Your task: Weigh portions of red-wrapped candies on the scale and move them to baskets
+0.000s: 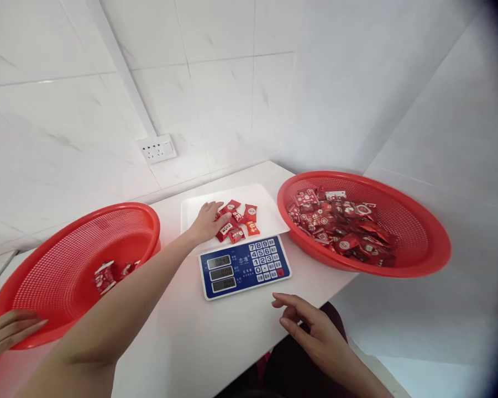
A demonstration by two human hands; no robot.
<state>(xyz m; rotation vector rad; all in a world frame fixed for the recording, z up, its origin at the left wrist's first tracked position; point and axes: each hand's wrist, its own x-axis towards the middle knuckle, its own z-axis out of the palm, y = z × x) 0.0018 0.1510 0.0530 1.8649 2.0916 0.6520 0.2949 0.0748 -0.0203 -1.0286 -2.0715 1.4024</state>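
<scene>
Several red wrapped packets lie on the white tray of a scale, and my left hand rests over their left edge with its fingers spread. The blue keypad panel of the scale faces me, with three small displays at its left. My right hand hovers at the table's front edge, holding nothing, its fingers bent and apart. To the right, a red basket holds many red packets.
Another red basket at the left contains a few packets. Another person's hand touches its near rim. Behind the white table is a tiled wall with a socket.
</scene>
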